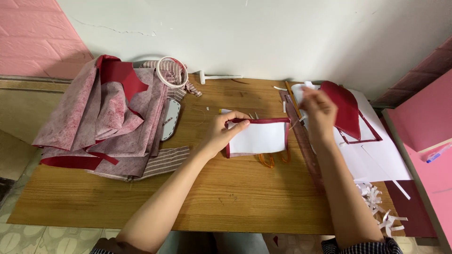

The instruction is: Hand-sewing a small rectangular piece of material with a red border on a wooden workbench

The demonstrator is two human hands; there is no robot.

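The left hand [221, 134] pinched the left edge of a white, red-trimmed fabric panel [259, 138] at the middle of the wooden table [226, 197]. The right hand [319, 113] (blurred, grip unclear) hovered further right by a dark red fabric piece [347, 108].

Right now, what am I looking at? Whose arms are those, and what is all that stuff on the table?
The camera sits on a person's head and looks down, so the arms are that person's own. The left hand holds the corner of a white paper piece with a dark red cloth edge. The right hand is raised over white paper sheets; it is blurred, so I cannot tell if it holds anything. On the wooden table lie a pile of pinkish and red cloth, a roll of white tape and paper scraps.
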